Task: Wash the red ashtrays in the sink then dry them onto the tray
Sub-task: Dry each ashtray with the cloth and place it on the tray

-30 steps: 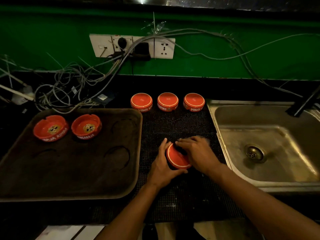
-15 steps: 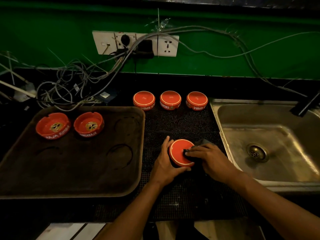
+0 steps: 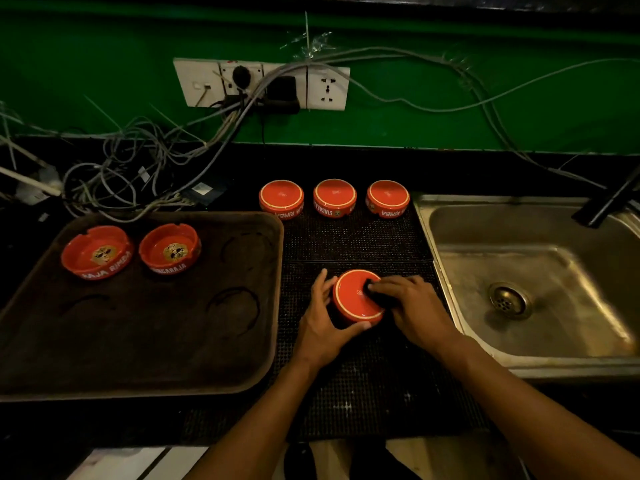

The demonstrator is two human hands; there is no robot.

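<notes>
Hands meet over one round red ashtray point(image 3: 356, 296) turned upside down on the black dotted rubber mat point(image 3: 349, 244) — between the brown rectangular tray point(image 3: 145, 337) and the steel sink point(image 3: 540, 271). The left hand point(image 3: 323, 320) grips its side, fingers and thumb curled round it, while the right hand point(image 3: 412, 308) presses a dark cloth point(image 3: 375, 294) — barely visible — onto its base.

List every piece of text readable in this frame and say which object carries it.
"RAJA RIMBA": side of the left ashtray on the tray, first letter partly cut.
"SINGARAJA": side of the right ashtray on the tray.
"RIMBA", upside down: left inverted ashtray.
"SINGARAJA", upside down: middle inverted ashtray.
"RIMBA", upside down: right inverted ashtray.
Small mark on the held ashtray: too small to read.
Sticker on the dark box among the cables: unreadable.
</notes>
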